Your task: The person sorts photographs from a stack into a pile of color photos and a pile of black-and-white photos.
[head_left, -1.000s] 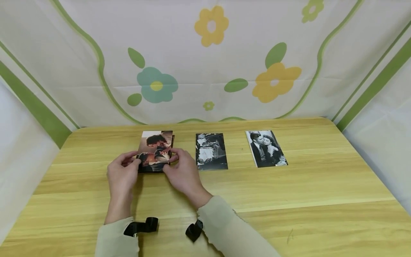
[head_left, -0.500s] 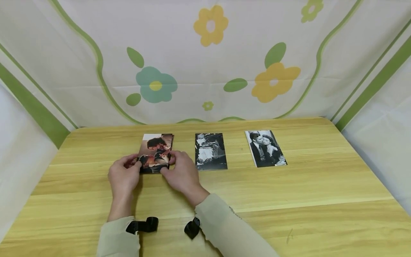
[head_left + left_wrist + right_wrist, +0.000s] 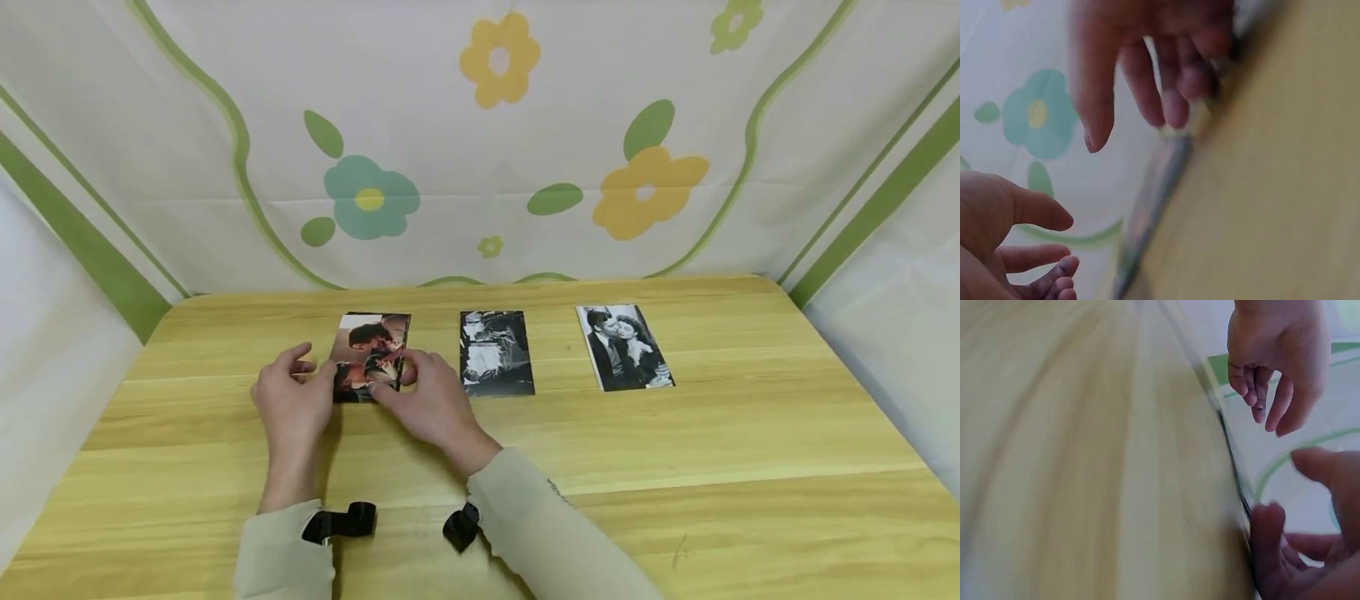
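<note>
A colour photo card point(image 3: 372, 335) lies at the left of the row, a dark edge of another card peeking out behind its top. My left hand point(image 3: 292, 407) is at its left edge, thumb tip right at the card and the other fingers spread away. My right hand point(image 3: 435, 404) is at the right edge, its thumb reaching over the lower part and its fingertips by the side. Thumb and fingers stand apart on both hands in the left wrist view, with the blurred card point(image 3: 1154, 206) low between them. The right wrist view shows a thin dark card edge point(image 3: 1230, 447).
To the right lie a dark black-and-white photo card point(image 3: 497, 354) and another showing a couple point(image 3: 624, 346). All are on a wooden table point(image 3: 675, 442) with a flower-printed cloth point(image 3: 450, 150) behind it. Black straps point(image 3: 341, 523) hang by the sleeves.
The colour card has come down slightly and sits more squarely over the one beneath. My left fingers have loosened from its edge. My right thumb has slid a little left over the card.
</note>
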`<state>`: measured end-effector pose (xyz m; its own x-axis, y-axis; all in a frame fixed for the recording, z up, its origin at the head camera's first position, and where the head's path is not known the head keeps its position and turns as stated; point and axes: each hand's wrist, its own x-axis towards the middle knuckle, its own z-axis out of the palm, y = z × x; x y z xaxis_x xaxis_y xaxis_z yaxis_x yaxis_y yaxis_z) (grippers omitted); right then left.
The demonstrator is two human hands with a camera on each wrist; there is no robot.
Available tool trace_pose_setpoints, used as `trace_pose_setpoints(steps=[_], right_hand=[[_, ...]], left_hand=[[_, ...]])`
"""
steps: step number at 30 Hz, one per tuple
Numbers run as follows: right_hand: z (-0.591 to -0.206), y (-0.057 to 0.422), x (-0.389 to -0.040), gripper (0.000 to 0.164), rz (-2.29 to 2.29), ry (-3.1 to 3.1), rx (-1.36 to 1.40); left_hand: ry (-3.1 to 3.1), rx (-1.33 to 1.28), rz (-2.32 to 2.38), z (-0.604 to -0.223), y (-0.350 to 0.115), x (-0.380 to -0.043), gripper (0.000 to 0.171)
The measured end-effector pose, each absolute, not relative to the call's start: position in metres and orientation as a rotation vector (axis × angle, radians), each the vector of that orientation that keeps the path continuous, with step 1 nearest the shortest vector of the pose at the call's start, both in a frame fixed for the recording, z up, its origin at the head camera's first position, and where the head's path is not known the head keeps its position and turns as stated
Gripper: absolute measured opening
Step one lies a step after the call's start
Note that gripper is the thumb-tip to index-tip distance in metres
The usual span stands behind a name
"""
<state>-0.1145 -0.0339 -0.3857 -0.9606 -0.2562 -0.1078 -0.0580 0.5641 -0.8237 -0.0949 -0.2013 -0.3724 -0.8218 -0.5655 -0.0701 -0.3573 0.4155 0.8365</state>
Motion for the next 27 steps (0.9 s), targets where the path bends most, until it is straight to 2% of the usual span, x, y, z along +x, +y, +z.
trace_pose_setpoints(steps=[7,14,23,27], right_hand=[[-0.384,0.000,-0.113,0.047,-1.609,2.416,-0.330],[-0.382,0.058,-0.116,0.039,-1.646,2.489,-0.173],[-0.393,0.113,-0.118,0.044,-1.869,2.387,0.292],[-0.399,0.118,-0.118,0.046,-1.938,2.350,0.335]], left_hand=[[-2.492,0.677,-1.547,-0.357,-0.171,-0.098,0.038],[-2.560,0.520,-1.504,-0.358,-0.124,-0.097,0.026],[-2.650,0.410,-1.670,-0.370,-0.074,-0.095,0.033],[-2.670,0.382,-1.697,-0.376,-0.065,-0.096,0.050]])
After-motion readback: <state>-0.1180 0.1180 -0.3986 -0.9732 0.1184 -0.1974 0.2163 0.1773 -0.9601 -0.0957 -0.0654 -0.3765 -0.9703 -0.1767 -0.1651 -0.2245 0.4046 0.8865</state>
